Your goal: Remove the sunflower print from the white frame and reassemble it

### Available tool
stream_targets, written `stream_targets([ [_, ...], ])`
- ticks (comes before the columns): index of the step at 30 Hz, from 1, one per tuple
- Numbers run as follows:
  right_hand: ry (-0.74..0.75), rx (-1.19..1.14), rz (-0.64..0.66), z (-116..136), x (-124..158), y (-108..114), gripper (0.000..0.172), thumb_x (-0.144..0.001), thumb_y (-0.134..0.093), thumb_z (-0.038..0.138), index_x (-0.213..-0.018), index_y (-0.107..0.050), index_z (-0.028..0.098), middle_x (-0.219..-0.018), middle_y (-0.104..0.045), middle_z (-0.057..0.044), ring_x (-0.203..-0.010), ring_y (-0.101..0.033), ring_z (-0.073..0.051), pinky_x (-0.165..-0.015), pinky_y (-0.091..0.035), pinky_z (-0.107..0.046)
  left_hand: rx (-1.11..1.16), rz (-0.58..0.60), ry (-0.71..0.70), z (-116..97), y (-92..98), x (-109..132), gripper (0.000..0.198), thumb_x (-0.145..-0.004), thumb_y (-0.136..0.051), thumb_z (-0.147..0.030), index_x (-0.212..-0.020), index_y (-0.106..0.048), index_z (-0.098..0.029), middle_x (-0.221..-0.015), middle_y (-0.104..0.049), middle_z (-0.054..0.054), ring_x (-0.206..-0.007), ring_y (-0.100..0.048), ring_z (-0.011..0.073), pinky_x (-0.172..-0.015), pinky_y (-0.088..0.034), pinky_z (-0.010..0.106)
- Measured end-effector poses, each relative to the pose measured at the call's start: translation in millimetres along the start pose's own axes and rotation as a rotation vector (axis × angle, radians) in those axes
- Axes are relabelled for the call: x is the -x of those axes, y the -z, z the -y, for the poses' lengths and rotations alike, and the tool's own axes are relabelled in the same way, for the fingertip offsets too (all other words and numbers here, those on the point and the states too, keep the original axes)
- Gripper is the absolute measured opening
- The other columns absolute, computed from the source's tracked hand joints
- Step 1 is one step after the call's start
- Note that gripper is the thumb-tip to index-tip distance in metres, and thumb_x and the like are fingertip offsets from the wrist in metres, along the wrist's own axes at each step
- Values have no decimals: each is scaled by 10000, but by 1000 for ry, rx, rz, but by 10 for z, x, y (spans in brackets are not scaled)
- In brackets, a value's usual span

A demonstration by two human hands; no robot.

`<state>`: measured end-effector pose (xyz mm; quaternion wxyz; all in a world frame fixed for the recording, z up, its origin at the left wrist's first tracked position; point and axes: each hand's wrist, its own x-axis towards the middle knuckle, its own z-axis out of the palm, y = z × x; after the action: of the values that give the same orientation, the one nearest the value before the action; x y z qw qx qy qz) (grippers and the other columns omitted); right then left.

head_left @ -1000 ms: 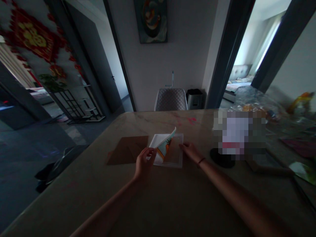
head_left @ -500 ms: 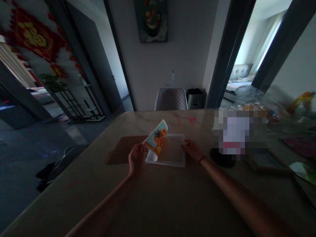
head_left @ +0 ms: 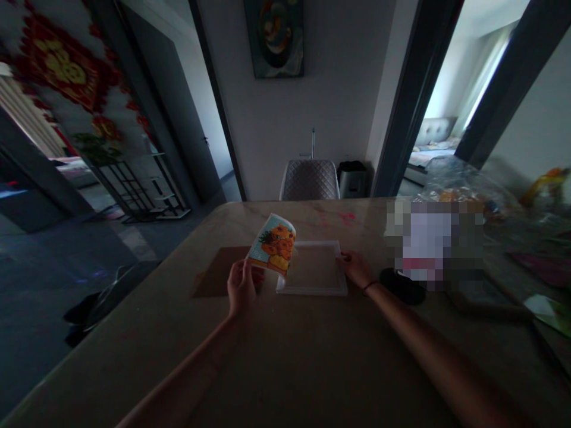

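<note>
My left hand [head_left: 241, 288] pinches the lower edge of a curled picture print [head_left: 273, 249] with orange flowers on a blue ground, holding it up off the table. Just right of it a white picture frame [head_left: 312, 289] lies flat on the table. My right hand [head_left: 357, 268] rests on the frame's right edge, fingers curled onto it. A brown backing board [head_left: 214, 278] lies flat to the left, partly behind the print and my left hand.
A beige stone table [head_left: 285, 356] carries a dark round object [head_left: 401, 286], a blurred-out item and clutter at the right. A quilted chair [head_left: 309, 179] stands at the far side. Doorways open left and right.
My left hand has lifted the print out of the frame and drawn it left. The frame has slid a little to the right under my right hand.
</note>
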<state>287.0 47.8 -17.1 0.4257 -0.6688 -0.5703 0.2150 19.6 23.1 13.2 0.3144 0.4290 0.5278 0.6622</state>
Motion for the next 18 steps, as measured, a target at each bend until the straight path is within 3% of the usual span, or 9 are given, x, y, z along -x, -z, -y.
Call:
stream_targets([
  [7,98,37,-138,140,109,6,332,-703,-555,350,-977,-598,168,-920,-562,-104,-858,-544,-230,-762,-394,-353,-4,71,8,0,-11,29,298,-750,-526,-462,-813,-518,-170,-580,-586,-27,-417,-500,73,-398,-402,164],
  [11,218,-45,-12,350,277,-86,338,-703,-542,337,-993,-593,171,-844,-552,-65,-801,-534,-204,-770,-401,-354,-25,138,-42,-29,-20,63,305,-752,-529,-469,-810,-519,-170,-619,-609,-11,-435,-499,75,-430,-415,178],
  [14,285,-203,145,491,450,-216,457,-680,-598,368,-1104,-539,207,-878,-570,-50,-819,-543,-193,-799,-408,-350,-77,218,-104,-41,-50,114,296,-759,-528,-459,-806,-533,-167,-652,-625,6,-507,-544,97,-490,-439,195],
  [18,285,-332,237,583,579,-346,683,-615,-680,366,-1229,-410,240,-1053,-576,-75,-1004,-523,-238,-901,-366,-408,-226,455,-197,-19,-103,178,308,-790,-487,-450,-902,-587,-182,-866,-658,42,-785,-617,169,-674,-481,260],
])
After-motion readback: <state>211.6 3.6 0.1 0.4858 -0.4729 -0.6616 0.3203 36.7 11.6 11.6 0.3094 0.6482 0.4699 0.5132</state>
